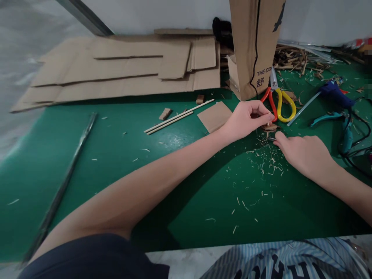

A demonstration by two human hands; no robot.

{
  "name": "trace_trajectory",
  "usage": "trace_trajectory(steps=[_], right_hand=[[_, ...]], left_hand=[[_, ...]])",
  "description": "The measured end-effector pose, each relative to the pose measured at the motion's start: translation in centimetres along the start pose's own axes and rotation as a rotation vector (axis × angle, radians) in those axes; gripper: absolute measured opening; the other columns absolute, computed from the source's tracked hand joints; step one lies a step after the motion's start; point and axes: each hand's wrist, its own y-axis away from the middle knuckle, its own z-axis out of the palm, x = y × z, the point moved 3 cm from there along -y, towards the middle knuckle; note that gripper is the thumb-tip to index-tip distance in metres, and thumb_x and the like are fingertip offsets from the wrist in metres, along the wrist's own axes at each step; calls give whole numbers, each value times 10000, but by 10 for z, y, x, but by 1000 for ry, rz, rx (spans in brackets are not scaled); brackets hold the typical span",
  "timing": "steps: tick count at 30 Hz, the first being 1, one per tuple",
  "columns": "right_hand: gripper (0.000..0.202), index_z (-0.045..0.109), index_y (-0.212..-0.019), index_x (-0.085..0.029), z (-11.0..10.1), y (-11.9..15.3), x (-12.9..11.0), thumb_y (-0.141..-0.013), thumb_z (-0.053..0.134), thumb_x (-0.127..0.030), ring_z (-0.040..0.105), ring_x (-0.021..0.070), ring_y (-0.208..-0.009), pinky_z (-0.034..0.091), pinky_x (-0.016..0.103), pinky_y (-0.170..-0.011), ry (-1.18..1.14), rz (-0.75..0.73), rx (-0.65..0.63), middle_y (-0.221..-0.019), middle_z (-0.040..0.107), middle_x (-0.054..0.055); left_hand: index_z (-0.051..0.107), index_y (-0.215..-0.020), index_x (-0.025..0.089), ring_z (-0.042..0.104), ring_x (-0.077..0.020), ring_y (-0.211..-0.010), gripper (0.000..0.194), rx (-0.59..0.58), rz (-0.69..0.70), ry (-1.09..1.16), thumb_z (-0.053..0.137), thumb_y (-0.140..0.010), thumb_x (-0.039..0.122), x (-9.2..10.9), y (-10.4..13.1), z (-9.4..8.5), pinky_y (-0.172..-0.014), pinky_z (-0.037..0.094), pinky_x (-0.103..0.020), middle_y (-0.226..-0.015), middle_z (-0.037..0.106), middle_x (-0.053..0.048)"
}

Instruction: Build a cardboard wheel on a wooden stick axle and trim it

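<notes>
My left hand [247, 119] pinches a short pale wooden stick [269, 124], most of it hidden by the fingers. Just under it lies a small brown cardboard piece [270, 128]. My right hand [305, 153] is closed around a small knife, of which only a bit of the grey metal blade [271, 138] shows beside the thumb. Fine pale wood shavings [271, 164] are scattered on the green table below both hands. Behind my left fingers lie scissors [280, 104] with one red and one yellow handle.
Two thin wooden sticks [171, 121], small brown blocks [165, 113] and a cardboard square [215, 116] lie left of my hands. Cardboard sheets [130, 83] and an upright carton [250, 50] stand behind. At right are a blue glue gun [337, 93], teal-handled pliers [347, 133] and a black cable [360, 145].
</notes>
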Motion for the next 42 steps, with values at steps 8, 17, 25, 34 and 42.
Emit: trace_trajectory(steps=[8, 17, 25, 34, 42], right_hand=[[442, 607, -1071, -171, -3, 4, 2, -1059, 209, -362, 590, 185, -465, 122, 302, -493, 39, -52, 6, -604, 669, 81], [522, 609, -1058, -185, -1, 2, 8, -1062, 129, -391, 548, 169, -452, 120, 298, -536, 24, 9, 114, -605, 663, 73], [469, 590, -1129, -170, 4, -4, 7, -1058, 189, -402, 561, 170, -464, 144, 299, -521, -1, 10, 65, -648, 690, 79], [407, 598, -1089, -164, -1, 2, -2, -1056, 233, -342, 626, 226, -483, 158, 288, -489, 24, -43, -15, -598, 676, 90], [458, 625, -1024, -186, -1, 8, 3, -1064, 210, -375, 609, 218, -452, 134, 298, -473, 64, -48, 70, -570, 664, 74]], left_hand=[[619, -764, 162, 691, -118, -718, 152, -11, -7, 21, 692, -819, 283, -2, 0, 0, -674, 551, -262, -788, 748, -58], [652, -773, 149, 704, -128, -744, 122, -17, -14, 28, 674, -827, 257, 2, 0, 0, -720, 576, -272, -799, 758, -66], [663, -784, 141, 710, -129, -763, 116, -20, -12, 25, 652, -849, 236, 4, 1, 0, -743, 585, -272, -821, 764, -74], [677, -793, 131, 701, -118, -737, 139, -28, 31, -8, 646, -861, 248, 4, 2, 0, -710, 576, -248, -815, 762, -71], [642, -786, 153, 697, -120, -755, 128, -26, -16, -20, 656, -851, 263, 7, 3, -1, -704, 566, -252, -837, 762, -70]])
